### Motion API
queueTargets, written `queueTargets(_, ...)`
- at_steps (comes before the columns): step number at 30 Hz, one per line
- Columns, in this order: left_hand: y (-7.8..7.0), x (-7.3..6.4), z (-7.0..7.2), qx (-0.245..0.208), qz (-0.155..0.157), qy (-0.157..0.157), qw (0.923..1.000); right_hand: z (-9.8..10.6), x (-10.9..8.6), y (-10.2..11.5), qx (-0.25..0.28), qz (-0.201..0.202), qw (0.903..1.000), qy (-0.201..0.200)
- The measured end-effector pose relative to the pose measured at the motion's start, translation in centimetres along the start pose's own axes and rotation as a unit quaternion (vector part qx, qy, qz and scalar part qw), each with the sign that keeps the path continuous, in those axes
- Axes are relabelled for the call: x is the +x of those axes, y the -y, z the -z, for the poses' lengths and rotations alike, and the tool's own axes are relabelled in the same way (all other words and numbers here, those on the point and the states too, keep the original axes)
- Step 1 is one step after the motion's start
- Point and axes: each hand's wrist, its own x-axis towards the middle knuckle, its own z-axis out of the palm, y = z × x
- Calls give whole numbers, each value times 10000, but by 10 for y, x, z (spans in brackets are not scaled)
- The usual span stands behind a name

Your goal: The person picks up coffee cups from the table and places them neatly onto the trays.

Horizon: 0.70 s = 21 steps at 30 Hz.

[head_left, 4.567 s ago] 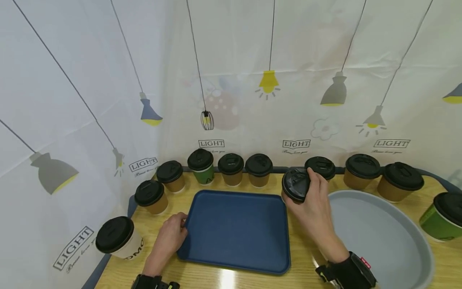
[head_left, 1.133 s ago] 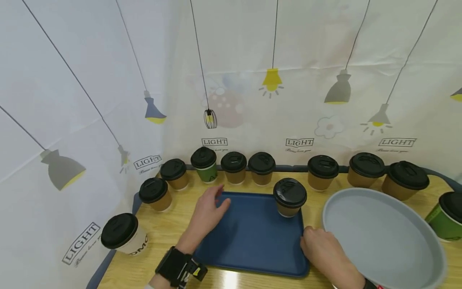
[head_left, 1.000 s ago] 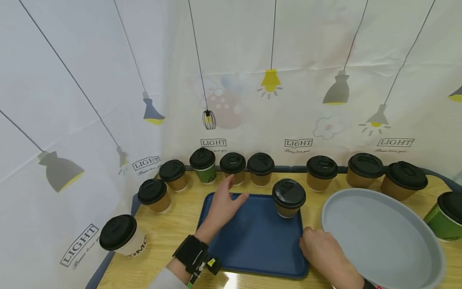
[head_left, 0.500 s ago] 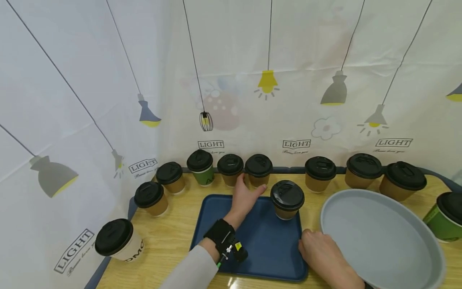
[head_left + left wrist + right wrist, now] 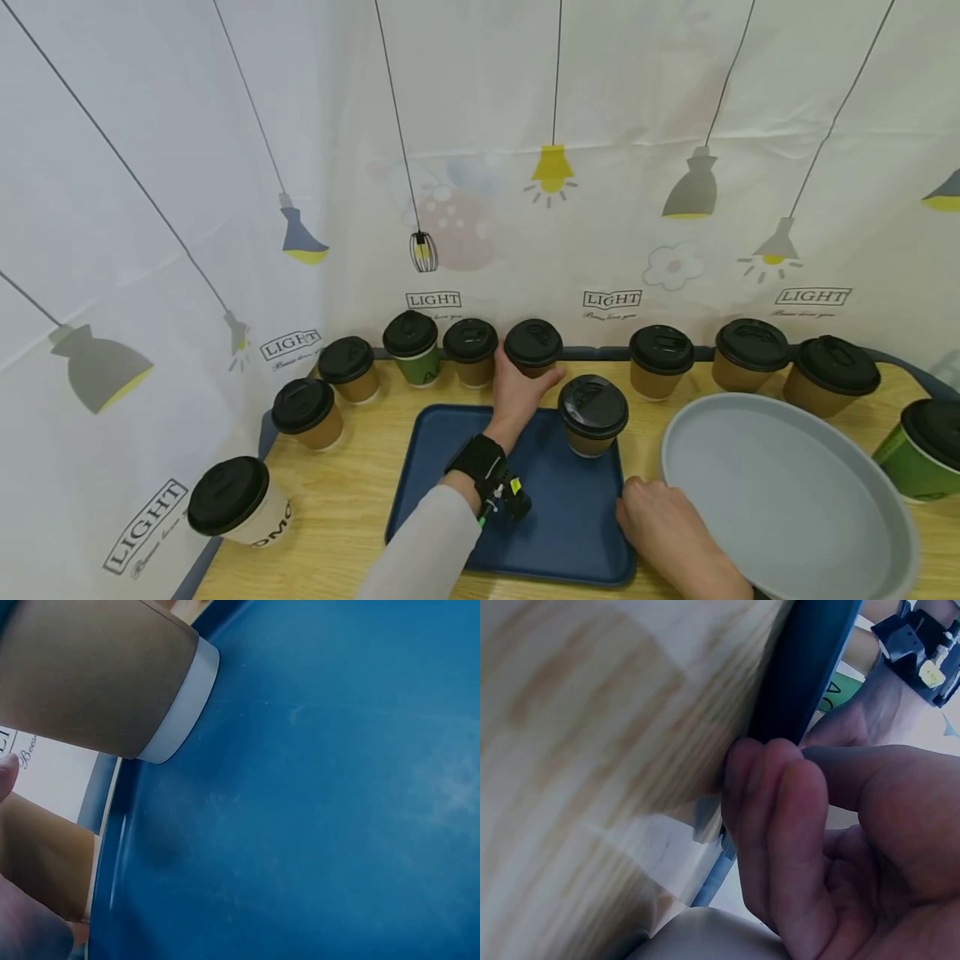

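My left hand (image 5: pixel 516 393) reaches across the blue tray (image 5: pixel 558 533) and holds a brown paper coffee cup (image 5: pixel 534 340) with a black lid in the back row. Its fingers lie on the cup's left side, its thumb at the front right. In the left wrist view that cup (image 5: pixel 45 859) is partly cut off by the frame. Another lidded coffee cup (image 5: pixel 592 408) stands upright at the tray's back right corner. My right hand (image 5: pixel 667 525) grips the tray's right edge; in the right wrist view its curled fingers (image 5: pixel 802 825) meet the tray rim (image 5: pixel 802 675).
A grey oval tray (image 5: pixel 787 492) lies to the right. Several lidded cups line the back, among them a green cup (image 5: pixel 412 350). A white cup (image 5: pixel 240 504) stands at left, another green cup (image 5: pixel 926 450) at far right. A printed curtain (image 5: pixel 487 208) hangs behind.
A coffee cup came onto the tray from my right hand, which then took the tray's right edge. My left hand left the tray's left side and moved right to the back-row cup.
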Motion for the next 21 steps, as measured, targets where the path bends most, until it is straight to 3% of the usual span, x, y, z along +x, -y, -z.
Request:
queueTargets(9, 5, 7, -12, 1, -184, -491, 9986, -1, 0, -1, -22, 6, 9999, -112)
queueTargets(15, 9, 8, -12, 162, -259, -534, 9981, -2, 0, -1, -19, -5, 10000, -88)
queueTargets(21, 5, 6, -12, 392, -296, -358, 9982, -3, -1, -2, -100, 83, 9995, -297)
